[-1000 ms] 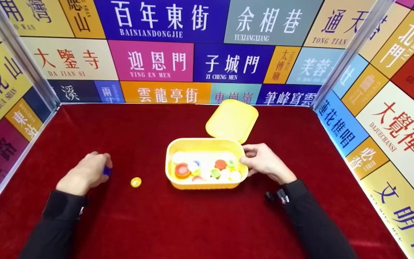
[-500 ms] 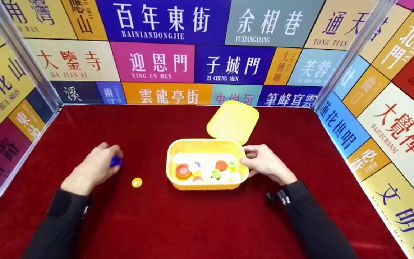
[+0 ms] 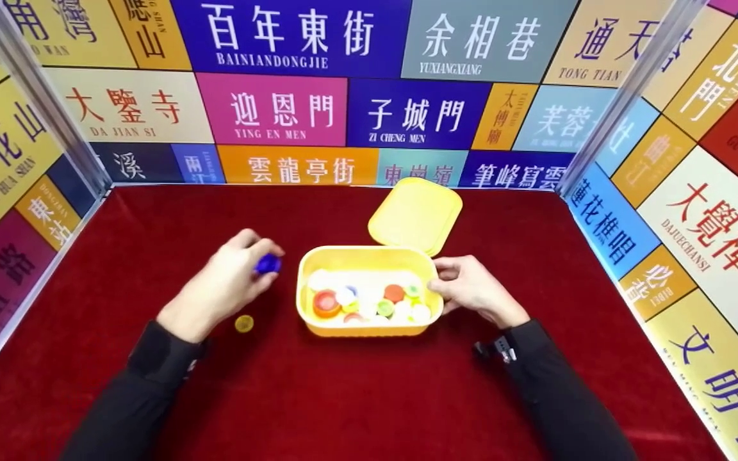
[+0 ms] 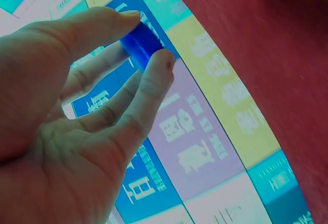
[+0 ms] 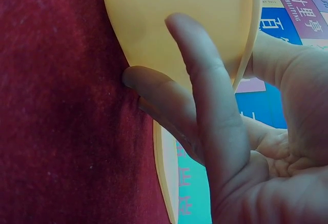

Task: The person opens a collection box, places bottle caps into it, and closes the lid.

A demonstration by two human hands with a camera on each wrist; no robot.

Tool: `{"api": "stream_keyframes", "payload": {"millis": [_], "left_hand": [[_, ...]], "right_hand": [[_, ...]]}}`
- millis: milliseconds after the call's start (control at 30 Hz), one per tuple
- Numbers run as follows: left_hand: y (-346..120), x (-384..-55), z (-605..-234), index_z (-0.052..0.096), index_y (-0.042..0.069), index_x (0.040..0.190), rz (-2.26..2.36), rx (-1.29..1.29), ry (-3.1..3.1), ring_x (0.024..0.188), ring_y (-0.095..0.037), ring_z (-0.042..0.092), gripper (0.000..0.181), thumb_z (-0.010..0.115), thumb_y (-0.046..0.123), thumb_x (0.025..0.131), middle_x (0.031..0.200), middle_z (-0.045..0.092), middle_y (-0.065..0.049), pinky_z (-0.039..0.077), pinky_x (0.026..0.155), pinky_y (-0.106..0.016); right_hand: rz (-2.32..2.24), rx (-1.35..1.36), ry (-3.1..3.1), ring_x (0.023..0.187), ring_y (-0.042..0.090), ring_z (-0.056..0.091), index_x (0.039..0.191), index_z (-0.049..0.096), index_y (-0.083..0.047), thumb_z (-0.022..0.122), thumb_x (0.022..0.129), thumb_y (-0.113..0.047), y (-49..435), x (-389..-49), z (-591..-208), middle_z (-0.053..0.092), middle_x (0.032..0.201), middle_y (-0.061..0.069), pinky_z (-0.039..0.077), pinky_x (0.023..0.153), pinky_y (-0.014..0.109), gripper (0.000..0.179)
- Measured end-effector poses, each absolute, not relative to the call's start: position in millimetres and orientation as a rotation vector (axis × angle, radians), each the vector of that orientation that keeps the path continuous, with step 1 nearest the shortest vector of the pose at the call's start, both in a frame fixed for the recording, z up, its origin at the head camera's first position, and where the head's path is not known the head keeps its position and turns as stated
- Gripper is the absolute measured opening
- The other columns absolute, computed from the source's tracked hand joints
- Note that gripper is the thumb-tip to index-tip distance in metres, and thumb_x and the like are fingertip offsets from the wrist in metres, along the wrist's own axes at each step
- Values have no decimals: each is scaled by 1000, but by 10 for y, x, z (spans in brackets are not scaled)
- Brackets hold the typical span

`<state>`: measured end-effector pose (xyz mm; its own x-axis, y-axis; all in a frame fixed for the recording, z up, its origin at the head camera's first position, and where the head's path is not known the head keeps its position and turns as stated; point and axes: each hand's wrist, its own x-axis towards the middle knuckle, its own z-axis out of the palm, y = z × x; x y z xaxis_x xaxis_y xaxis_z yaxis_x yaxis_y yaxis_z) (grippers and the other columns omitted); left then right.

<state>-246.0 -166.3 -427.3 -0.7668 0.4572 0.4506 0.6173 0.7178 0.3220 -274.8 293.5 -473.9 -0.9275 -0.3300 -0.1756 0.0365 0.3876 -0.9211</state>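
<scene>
In the head view my left hand (image 3: pixel 225 282) is left of the yellow plastic box (image 3: pixel 366 330), raised over the cloth. It pinches a blue bottle cap (image 3: pixel 268 264); the left wrist view has this cap (image 4: pixel 140 45) between thumb and fingertips. My right hand (image 3: pixel 473 289) grips the box's right end, thumb over the rim and fingers along the outside wall (image 5: pixel 154 34). Inside the open box lie several caps, among them a red cap (image 3: pixel 327 303), a green one (image 3: pixel 384 308) and white ones. A small yellow cap (image 3: pixel 244 324) lies on the cloth, nearest my left wrist.
A yellow lid (image 3: pixel 415 214) lies on the cloth behind the box, close to its back right corner. Dark red cloth (image 3: pixel 356 397) covers the table. Panels with printed signs (image 3: pixel 279 109) enclose it at the back and both sides.
My left hand has moved to the right, toward the box, carrying the blue bottle cap. My right hand, the box, the lid and the small yellow cap have stayed in place.
</scene>
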Motion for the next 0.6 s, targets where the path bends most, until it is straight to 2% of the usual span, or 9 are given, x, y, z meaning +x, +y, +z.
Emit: {"api": "stream_keyframes", "payload": {"millis": [467,600], "left_hand": [[-869,-2543,-4383,79,-1,121,-507,-1145,-2545,96,-35,72,29,93,4,97,110,68,-19,70,89,-47],[-726,-2559,-4422,81,-1,119,-461,-1207,-2543,102,-35,71,27,94,7,98,110,70,-20,69,93,-46]], "right_hand": [[-1560,-238,2317,93,25,87,155,70,3,74,107,-4,2935,-2739,-4741,82,133,32,73,70,39,50],[-1569,-231,2316,94,25,88,156,70,2,74,107,-4,2928,-2737,-4744,82,133,32,73,71,40,49]]}}
